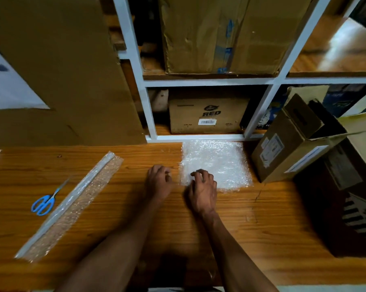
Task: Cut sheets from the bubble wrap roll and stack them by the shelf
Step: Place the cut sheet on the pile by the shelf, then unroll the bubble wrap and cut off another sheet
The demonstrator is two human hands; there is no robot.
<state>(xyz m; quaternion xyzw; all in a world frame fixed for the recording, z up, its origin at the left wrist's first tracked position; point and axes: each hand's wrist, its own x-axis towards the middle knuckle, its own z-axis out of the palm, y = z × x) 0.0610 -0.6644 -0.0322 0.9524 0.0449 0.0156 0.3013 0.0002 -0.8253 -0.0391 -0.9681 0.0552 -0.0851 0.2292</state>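
My right hand (203,191): fingers curled down onto the near-left corner of the bubble wrap stack (216,164) — pressing or pinching its edge, I cannot tell which.
My left hand (157,179): fingers loosely curled, holding nothing, resting on the wooden floor (135,218) just beside the stack's left edge.
Stack: lies flat, its far edge against the white shelf frame (199,137).
Bubble wrap roll (71,204): a flattened long strip lying diagonally to my left, well apart from the stack.
Scissors (43,202): blue-handled, just left of the roll.
Lower shelf bay: one closed carton marked RED (207,116).
Upper bay: a large taped carton (224,34) — closed.
Right of the stack: an open tilted box (287,142); its contents are hidden.
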